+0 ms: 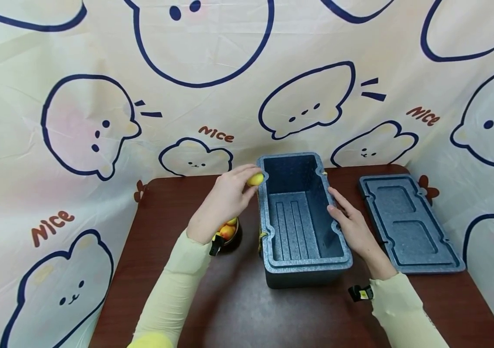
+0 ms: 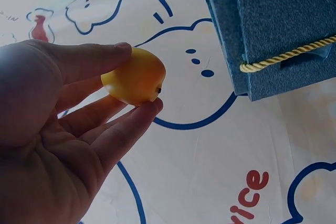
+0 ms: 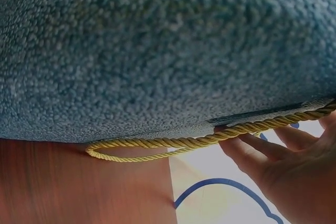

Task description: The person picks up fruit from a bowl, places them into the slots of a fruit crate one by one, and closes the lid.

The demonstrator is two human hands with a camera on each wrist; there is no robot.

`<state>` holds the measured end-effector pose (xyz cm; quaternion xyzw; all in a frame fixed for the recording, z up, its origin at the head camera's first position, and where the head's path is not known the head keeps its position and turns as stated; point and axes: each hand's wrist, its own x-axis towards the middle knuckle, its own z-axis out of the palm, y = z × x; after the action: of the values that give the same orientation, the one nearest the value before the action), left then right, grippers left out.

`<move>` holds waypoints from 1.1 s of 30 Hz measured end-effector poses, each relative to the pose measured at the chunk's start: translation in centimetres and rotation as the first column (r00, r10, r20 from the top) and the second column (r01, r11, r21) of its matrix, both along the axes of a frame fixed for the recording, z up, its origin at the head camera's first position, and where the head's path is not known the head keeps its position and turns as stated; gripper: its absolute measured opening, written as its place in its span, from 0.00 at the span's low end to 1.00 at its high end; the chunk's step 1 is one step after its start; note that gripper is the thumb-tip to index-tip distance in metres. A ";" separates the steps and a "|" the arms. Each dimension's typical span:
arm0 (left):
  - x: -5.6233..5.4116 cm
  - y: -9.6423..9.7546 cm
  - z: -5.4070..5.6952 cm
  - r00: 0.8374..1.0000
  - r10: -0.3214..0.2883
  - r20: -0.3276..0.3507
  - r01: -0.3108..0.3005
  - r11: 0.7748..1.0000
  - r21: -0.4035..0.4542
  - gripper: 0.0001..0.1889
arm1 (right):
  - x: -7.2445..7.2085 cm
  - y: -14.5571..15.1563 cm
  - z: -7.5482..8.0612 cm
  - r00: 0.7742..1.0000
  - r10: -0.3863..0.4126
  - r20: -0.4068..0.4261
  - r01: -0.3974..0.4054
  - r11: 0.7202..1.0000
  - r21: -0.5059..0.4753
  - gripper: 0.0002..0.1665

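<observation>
My left hand (image 1: 227, 195) pinches a small yellow fruit (image 1: 255, 180) between thumb and fingertips, beside the left rim of a blue-grey foam box (image 1: 305, 266). In the left wrist view the fruit (image 2: 137, 77) is yellow-orange with a small dark spot at one end. The box stands uncovered, and its ribbed floor shows. Against the box's right side rests my right hand (image 1: 353, 227), with fingertips at the rim. From the right wrist, its fingers (image 3: 249, 153) appear beside the yellow rope (image 3: 152, 143) along the box wall.
Partly under my left wrist, a dark round bowl (image 1: 234, 243) holds several yellow-orange fruits (image 1: 227, 232). The foam lid (image 1: 412, 222) lies on the brown table (image 1: 247, 314) to the box's right. A cartoon-printed cloth (image 1: 238, 106) hangs behind and around the table.
</observation>
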<state>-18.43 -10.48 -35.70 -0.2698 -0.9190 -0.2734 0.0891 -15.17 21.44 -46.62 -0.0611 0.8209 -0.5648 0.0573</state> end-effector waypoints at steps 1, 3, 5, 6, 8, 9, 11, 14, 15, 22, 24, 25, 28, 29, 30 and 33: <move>0.0 0.2 -0.1 1.000 -0.004 0.001 0.004 1.000 -0.008 0.21 | 0.0 0.0 0.0 1.000 0.000 -0.001 0.000 1.000 -0.001 0.36; -0.2 0.5 -0.1 1.000 -0.016 0.003 0.016 1.000 -0.021 0.21 | 0.0 0.0 -0.1 1.000 -0.001 -0.003 0.001 1.000 -0.002 0.36; -0.3 0.9 -0.2 0.999 -0.032 0.000 0.032 0.999 -0.036 0.21 | 0.0 0.0 -0.1 1.000 -0.002 -0.003 0.002 1.000 -0.005 0.36; -0.3 1.1 -0.2 0.999 -0.040 0.002 0.040 0.998 -0.043 0.20 | 0.0 0.0 -0.1 1.000 -0.002 -0.003 0.002 1.000 -0.007 0.36; -0.4 1.6 -0.1 0.999 -0.054 0.009 0.054 0.997 -0.053 0.21 | -0.1 0.0 -0.1 1.000 -0.002 -0.003 0.002 1.000 -0.007 0.36; -0.4 1.8 -0.1 0.998 -0.062 0.013 0.063 0.996 -0.058 0.21 | -0.1 -0.1 -0.2 1.000 -0.002 -0.004 0.002 1.000 -0.007 0.36; -0.5 2.2 0.0 0.997 -0.077 0.022 0.079 0.994 -0.072 0.21 | -0.1 -0.1 -0.3 1.000 -0.002 -0.005 0.002 1.000 -0.006 0.36; -0.6 2.7 0.1 0.995 -0.100 0.031 0.102 0.990 -0.100 0.21 | -0.1 -0.2 -0.3 1.000 -0.001 -0.007 0.001 1.000 -0.009 0.36; -0.6 2.8 0.1 0.994 -0.107 0.029 0.109 0.988 -0.112 0.21 | -0.1 -0.2 -0.3 1.000 0.000 -0.007 0.000 1.000 -0.012 0.36; -1.1 3.3 0.2 0.987 -0.158 0.040 0.162 0.971 -0.174 0.20 | 0.0 -0.1 -0.3 1.000 0.002 -0.006 -0.002 1.000 -0.025 0.36; -1.2 3.4 0.3 0.983 -0.174 0.059 0.182 0.969 -0.170 0.20 | 0.0 -0.1 -0.3 1.000 0.000 -0.007 0.000 1.000 -0.024 0.36; -1.3 3.5 0.3 0.981 -0.183 0.067 0.192 0.968 -0.163 0.20 | 0.0 -0.1 -0.3 1.000 -0.001 -0.007 0.001 1.000 -0.024 0.36; -1.4 3.8 0.4 0.974 -0.209 0.086 0.220 0.964 -0.149 0.20 | 0.0 -0.1 -0.2 1.000 -0.002 -0.013 0.002 1.000 -0.022 0.36; -1.4 3.9 0.4 0.973 -0.216 0.088 0.227 0.963 -0.148 0.20 | 0.0 -0.1 -0.2 1.000 -0.002 -0.014 0.001 1.000 -0.021 0.36; -1.5 4.0 0.5 0.971 -0.222 0.090 0.233 0.961 -0.151 0.20 | 0.0 -0.1 -0.3 1.000 -0.002 -0.014 0.001 1.000 -0.021 0.36; -1.7 4.3 0.6 0.968 -0.228 0.107 0.243 0.956 -0.163 0.20 | 0.0 0.0 -0.3 1.000 -0.001 -0.011 0.001 1.000 -0.023 0.36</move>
<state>-20.10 -6.15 -35.13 -0.3720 -0.9037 -0.2117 -0.0080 -15.19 21.41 -46.97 -0.0645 0.8148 -0.5738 0.0519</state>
